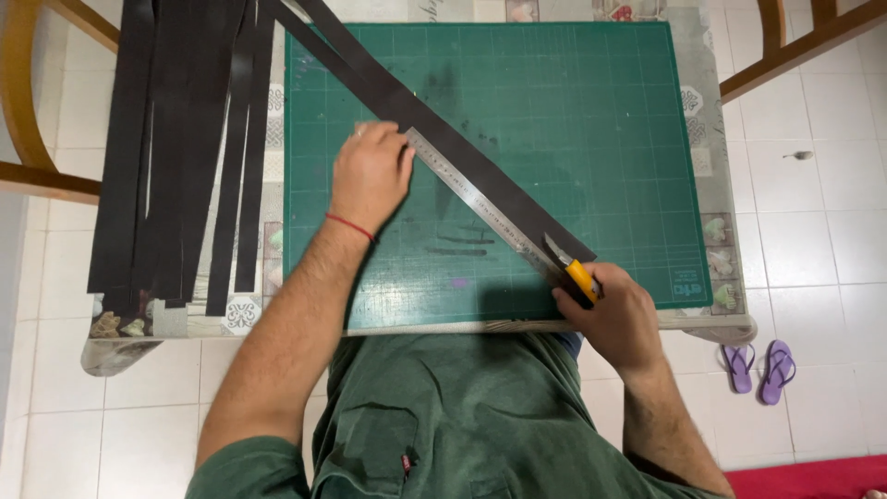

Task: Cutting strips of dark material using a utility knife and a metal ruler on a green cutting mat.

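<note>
Right hand [617, 314] on knife [575, 270] (ruler [480, 201] alongside)

The black strips [176, 139] run off the top edge, their ends unseen.

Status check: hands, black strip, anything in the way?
Left hand pressing steel ruler. Right hand gripping yellow utility knife at long black strip, on green cutting mat. No obstruction.

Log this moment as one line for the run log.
left hand: pressing metal ruler | right hand: holds yellow utility knife at ruler's near end | black strip diagonal on green cutting mat
</note>
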